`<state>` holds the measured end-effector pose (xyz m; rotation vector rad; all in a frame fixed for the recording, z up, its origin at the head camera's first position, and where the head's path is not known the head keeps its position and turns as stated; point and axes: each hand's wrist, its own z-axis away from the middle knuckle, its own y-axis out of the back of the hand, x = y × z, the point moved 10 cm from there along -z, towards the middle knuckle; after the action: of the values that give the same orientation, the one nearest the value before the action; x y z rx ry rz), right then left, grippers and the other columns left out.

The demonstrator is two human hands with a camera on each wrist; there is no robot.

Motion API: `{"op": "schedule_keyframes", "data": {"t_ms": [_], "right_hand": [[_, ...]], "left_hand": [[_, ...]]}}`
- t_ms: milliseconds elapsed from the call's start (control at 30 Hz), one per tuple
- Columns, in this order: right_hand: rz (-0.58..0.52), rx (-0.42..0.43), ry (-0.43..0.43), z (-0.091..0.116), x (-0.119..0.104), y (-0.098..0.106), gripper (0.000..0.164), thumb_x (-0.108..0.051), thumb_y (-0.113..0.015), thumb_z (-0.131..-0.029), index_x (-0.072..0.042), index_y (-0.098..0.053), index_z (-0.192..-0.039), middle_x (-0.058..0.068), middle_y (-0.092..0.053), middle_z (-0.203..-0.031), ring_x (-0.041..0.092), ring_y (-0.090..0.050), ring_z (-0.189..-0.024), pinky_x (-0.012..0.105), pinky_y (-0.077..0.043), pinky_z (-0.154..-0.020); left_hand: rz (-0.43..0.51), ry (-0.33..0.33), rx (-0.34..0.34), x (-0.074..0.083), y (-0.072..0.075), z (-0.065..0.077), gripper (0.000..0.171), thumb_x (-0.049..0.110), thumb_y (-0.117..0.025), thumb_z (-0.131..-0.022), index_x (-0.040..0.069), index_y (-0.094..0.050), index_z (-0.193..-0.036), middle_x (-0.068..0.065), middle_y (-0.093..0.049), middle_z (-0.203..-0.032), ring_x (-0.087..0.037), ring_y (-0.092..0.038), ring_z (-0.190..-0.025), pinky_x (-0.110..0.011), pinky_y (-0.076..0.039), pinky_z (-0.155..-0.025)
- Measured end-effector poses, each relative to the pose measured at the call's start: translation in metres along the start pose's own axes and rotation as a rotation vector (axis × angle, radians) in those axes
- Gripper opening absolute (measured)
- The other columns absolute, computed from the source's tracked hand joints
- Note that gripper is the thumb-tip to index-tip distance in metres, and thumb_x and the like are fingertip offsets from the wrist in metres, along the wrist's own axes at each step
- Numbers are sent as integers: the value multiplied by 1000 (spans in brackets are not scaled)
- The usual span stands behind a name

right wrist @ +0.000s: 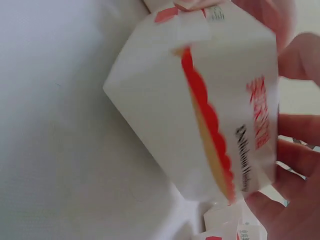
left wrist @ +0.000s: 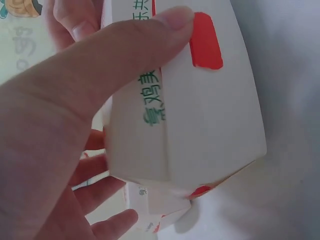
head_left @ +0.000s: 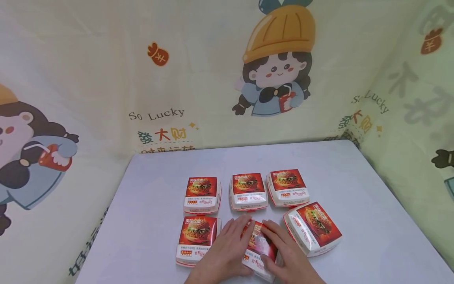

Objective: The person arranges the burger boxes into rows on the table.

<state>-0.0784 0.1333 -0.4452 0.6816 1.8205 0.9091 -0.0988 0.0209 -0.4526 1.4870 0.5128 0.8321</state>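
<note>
Both hands are at one burger box [head_left: 261,242], with a burger picture on its lid, close to the front of the table. My left hand [head_left: 227,248] holds its left side, and in the left wrist view the thumb presses the white wall beside a red tab [left wrist: 206,42]. My right hand [head_left: 291,254] grips the opposite side. The right wrist view shows the box's wall [right wrist: 150,95] with a red scalloped edge, fingers along its far side. Part of the lid is covered by the hands. Another burger box [head_left: 196,238] stands just left of my left hand.
Behind the hands stand three similar boxes: one at left [head_left: 201,193], one in the middle [head_left: 248,191] and one at right [head_left: 288,188]. A turned box [head_left: 313,228] sits right of my right hand. Printed cloth [head_left: 213,79] surrounds the white table [head_left: 142,221].
</note>
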Motion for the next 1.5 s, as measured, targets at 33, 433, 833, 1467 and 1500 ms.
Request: {"op": "schedule_keyframes", "data": {"t_ms": [33,433,833,1467,1500], "right_hand": [[8,-4,-5,0,0,0,64,-36,-79,-81,-17,-58,-139,0,-54,-146,14,-48,-133,39,-56,-96],[43,-175,-35,0,2,-10,84,-53,-78,-79,-19,-46,-149,2,-40,-156,23,-36,-143,49,-51,-102],[39,-231,-78,-1,1,-21,100,-58,-79,-75,-18,-34,-155,6,-33,-161,31,-26,-148,54,-46,-107],[113,-188,35,-2,-3,-20,105,-37,-89,-71,-16,-31,-156,7,-32,-161,21,-15,-148,47,-46,-107],[120,-185,38,-2,-3,-20,105,-38,-89,-70,-16,-31,-156,7,-32,-161,20,-14,-148,46,-45,-107]], "left_hand": [[0,10,6,-1,1,0,109,62,-82,-68,15,-34,-154,-5,-33,-158,-21,-34,-145,-46,-35,-118],[-35,61,109,-6,12,3,110,66,-82,-66,12,-37,-152,-8,-41,-151,-23,-43,-136,-43,-43,-113],[-21,74,162,-7,15,5,111,81,-70,-64,14,-43,-148,-9,-41,-148,-23,-45,-131,-43,-50,-105],[81,73,76,-7,8,8,103,62,-80,-72,15,-36,-153,-8,-31,-155,-23,-38,-136,-39,-51,-105],[79,73,73,-7,7,8,103,61,-80,-72,16,-36,-153,-8,-31,-155,-23,-37,-136,-39,-51,-105]]}}
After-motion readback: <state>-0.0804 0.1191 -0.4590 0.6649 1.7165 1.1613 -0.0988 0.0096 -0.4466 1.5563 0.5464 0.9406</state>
